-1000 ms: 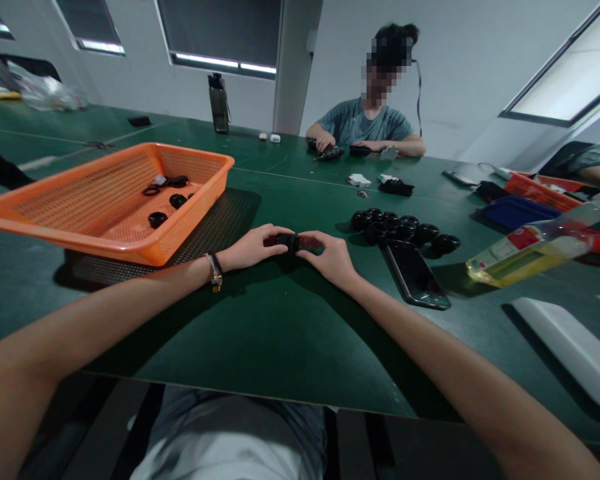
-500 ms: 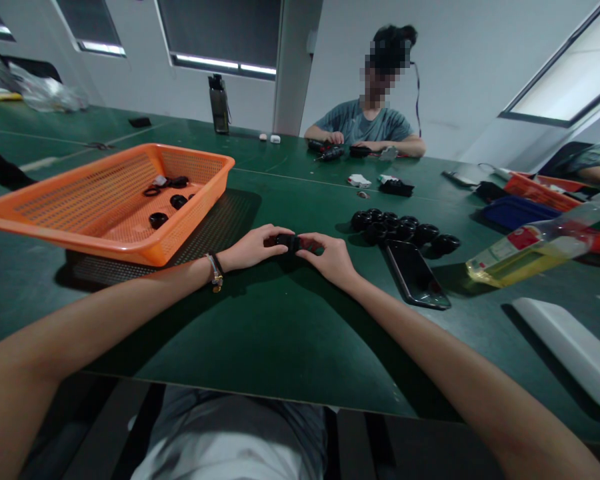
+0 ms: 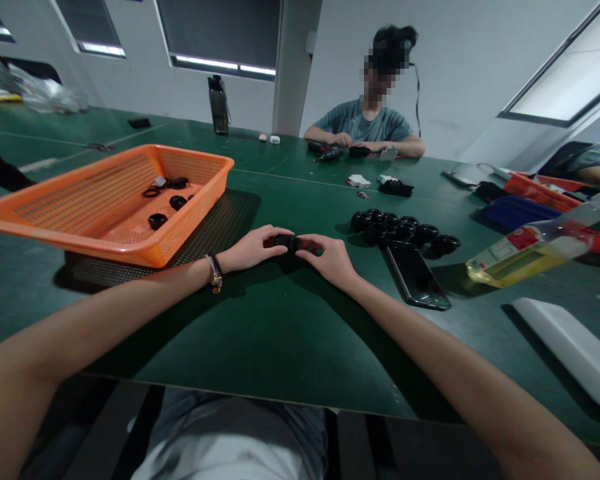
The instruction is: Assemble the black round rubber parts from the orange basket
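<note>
big green table (image 3: 260, 333), orange mesh basket (image 3: 200, 208) around 10 o'clock from the hands, bunch of rounded black parts (image 3: 404, 231) over at 3, left hand (image 3: 250, 249) and right hand (image 3: 331, 257) nearly closed, fingertips pinching one little black piece (image 3: 286, 242) smack between them

Tabletop (image 3: 280, 347) open nearside of hands (image 3: 333, 259); orange basket (image 3: 200, 208) blocks left, phone (image 3: 417, 275), black parts (image 3: 406, 230) block right.

A green table (image 3: 280, 353) spreads beneath the grip (image 3: 286, 242) and on every side of it, a thin seam crossing beyond. Past it rises a white wall (image 3: 460, 67). Left beyond the grip, windows (image 3: 220, 27) wear dark blinds, light slipping underneath; a grey pillar (image 3: 294, 67) stands straight beyond. Far right, a pale pane (image 3: 575, 73) slants brightly.
</note>
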A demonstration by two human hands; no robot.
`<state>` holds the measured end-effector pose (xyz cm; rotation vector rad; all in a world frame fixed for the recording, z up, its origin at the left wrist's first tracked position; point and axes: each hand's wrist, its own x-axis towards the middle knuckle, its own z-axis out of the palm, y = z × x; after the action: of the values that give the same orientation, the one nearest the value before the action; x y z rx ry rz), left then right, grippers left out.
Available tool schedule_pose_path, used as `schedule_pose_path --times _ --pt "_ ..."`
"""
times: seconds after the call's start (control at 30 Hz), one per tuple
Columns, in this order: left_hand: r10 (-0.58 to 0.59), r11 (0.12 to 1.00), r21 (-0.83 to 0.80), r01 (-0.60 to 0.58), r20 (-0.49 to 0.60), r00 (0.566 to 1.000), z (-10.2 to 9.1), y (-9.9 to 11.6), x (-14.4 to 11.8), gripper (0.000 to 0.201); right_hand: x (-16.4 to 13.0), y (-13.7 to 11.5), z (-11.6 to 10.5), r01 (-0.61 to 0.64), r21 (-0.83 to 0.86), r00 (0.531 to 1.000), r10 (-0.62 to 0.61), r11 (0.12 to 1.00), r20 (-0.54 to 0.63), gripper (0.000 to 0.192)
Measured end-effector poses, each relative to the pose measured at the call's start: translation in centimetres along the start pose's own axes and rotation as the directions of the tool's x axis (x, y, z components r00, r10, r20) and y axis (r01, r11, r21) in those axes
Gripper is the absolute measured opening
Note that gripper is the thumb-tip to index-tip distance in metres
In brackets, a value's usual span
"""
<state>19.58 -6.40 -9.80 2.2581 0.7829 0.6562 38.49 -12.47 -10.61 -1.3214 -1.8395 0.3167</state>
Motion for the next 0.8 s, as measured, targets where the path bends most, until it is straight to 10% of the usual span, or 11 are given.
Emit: schedule_pose_path --times 0.8 --pt "-0.016 1.000 0.018 0.015 0.016 1.000 -0.08 0.32 -0.01 0.038 -0.03 -0.10 -0.06 -0.001 -0.001 1.000 0.001 1.000 -0.006 0.027"
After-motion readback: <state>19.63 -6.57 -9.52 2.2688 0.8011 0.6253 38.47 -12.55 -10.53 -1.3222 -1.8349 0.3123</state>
